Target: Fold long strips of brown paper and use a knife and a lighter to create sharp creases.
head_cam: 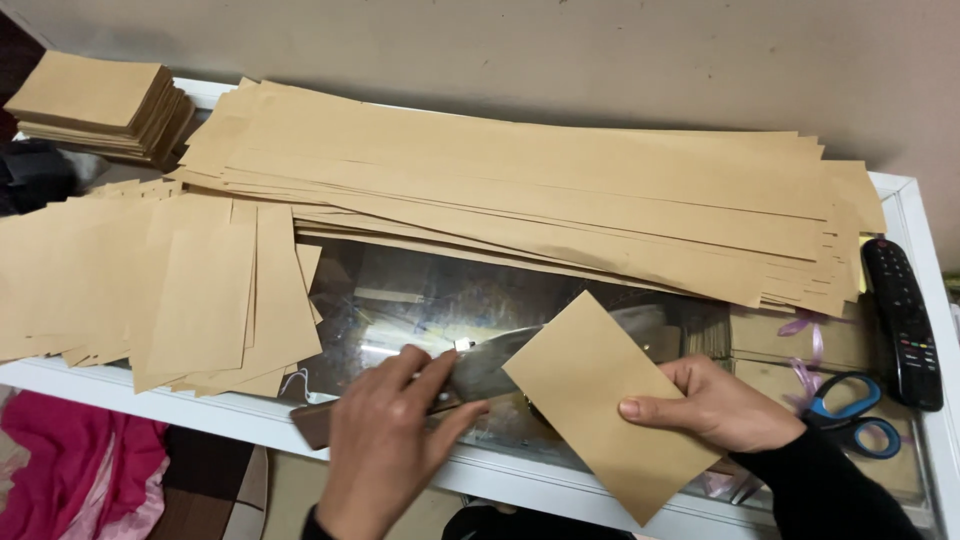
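Left hand (pixel 385 450) grips a knife (pixel 470 370); right hand (pixel 715 405) holds brown paper (pixel 600 400).

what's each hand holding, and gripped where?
Left hand: knife, gripped at the handle near the blade. Right hand: folded brown paper piece, pinched at its right edge.

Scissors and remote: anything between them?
Nothing. In the head view the blue-handled scissors and black remote lie side by side, only a strip of the glass tabletop between.

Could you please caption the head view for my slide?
Left hand grips a knife beside a brown paper sheet held by right hand.
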